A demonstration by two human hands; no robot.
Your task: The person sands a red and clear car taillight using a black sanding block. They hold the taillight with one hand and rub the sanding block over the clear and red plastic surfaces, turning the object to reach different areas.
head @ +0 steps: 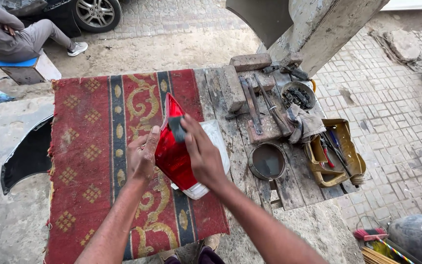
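the left hand (141,155) grips the edge of a red tail light lens (173,151), steadying it upright on the patterned rug (89,161), while the right hand (202,152) pinches a small dark sanding pad (177,128) flat against its face.

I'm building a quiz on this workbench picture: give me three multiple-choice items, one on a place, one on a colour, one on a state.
1. Where does the round tin stand?
A on the rug
B on the planks right of the rug
C on the ground

2. What colour is the lamp lens?
A red
B green
C blue

3. What is the right hand doing?
A hanging free
B pressing a dark pad on the lens
C holding a hammer

Answers: B, the tin sits on bare planks; A, the lens is glossy red; B, its fingers press the pad to the lens.
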